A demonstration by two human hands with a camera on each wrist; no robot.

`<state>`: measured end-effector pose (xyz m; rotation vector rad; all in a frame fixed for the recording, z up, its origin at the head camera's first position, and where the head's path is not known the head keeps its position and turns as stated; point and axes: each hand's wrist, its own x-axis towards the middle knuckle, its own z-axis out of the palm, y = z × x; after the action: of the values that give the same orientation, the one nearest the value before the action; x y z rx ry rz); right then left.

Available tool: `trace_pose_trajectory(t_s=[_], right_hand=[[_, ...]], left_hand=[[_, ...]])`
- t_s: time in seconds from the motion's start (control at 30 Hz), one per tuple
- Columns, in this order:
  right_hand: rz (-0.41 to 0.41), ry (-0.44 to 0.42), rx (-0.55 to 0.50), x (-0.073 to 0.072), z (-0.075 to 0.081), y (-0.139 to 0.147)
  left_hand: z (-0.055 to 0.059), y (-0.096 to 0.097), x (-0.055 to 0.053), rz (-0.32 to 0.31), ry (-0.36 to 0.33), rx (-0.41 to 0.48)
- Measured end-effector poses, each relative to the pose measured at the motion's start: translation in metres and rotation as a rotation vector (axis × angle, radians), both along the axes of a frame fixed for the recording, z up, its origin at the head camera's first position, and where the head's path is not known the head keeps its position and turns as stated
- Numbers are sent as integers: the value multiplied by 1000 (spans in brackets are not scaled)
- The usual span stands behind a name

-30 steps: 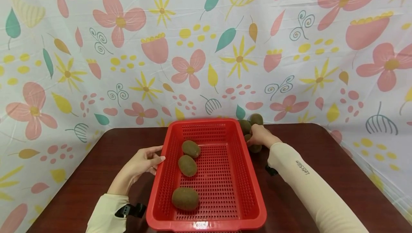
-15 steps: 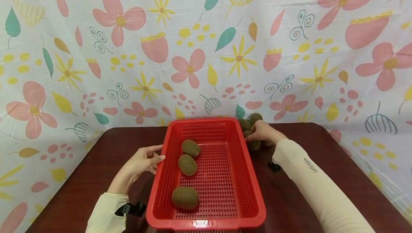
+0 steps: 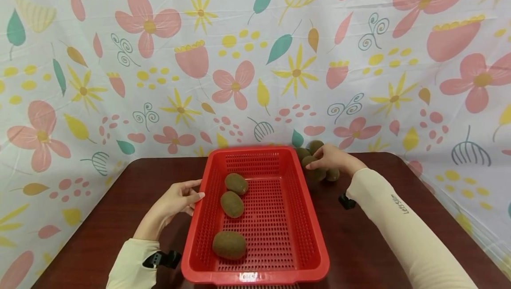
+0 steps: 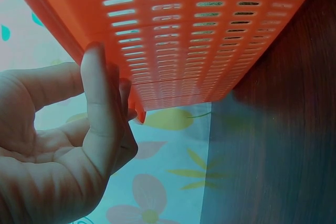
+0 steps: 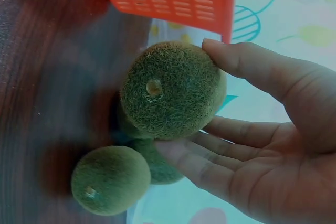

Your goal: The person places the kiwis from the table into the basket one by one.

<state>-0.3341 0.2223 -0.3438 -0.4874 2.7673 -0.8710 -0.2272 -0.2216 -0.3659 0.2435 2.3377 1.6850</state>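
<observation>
A brown fuzzy kiwi sits between the thumb and fingers of my right hand, beside the far right corner of the red plastic basket. Other kiwis lie behind and below it; in the right wrist view one kiwi shows lower left. Inside the basket are three kiwis: one near the far left, one just below it, and a larger-looking one near the front. My left hand holds the basket's left rim, its thumb and fingertips against the edge.
A dark wooden table carries the basket, and a flower-printed cloth hangs upright behind its far edge. Several kiwis cluster at the back right, one kiwi lying to the right under my right hand.
My right hand has shifted slightly right and up, lifting a kiwi from the cluster at the basket's right side. The left hand and basket have stayed in place.
</observation>
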Motion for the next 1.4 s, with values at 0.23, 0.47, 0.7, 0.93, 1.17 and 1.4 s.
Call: trace_pose_trajectory(t_s=[0.23,0.47,0.7,0.93,1.17,1.4], right_hand=[[-9,-22,-35,2,13,4],[-6,20,-36,6,30,5],[38,82,-51,6,40,2],[26,75,-35,8,52,-6],[25,84,-21,9,64,-20],[27,103,-9,13,72,-35]], left_hand=[[0,1,-1,9,-4,-5],[0,0,0,14,-7,-3],[0,1,0,27,-8,-6],[1,2,0,27,-12,-6],[1,2,1,34,-13,-10],[2,2,0,32,-22,-8]])
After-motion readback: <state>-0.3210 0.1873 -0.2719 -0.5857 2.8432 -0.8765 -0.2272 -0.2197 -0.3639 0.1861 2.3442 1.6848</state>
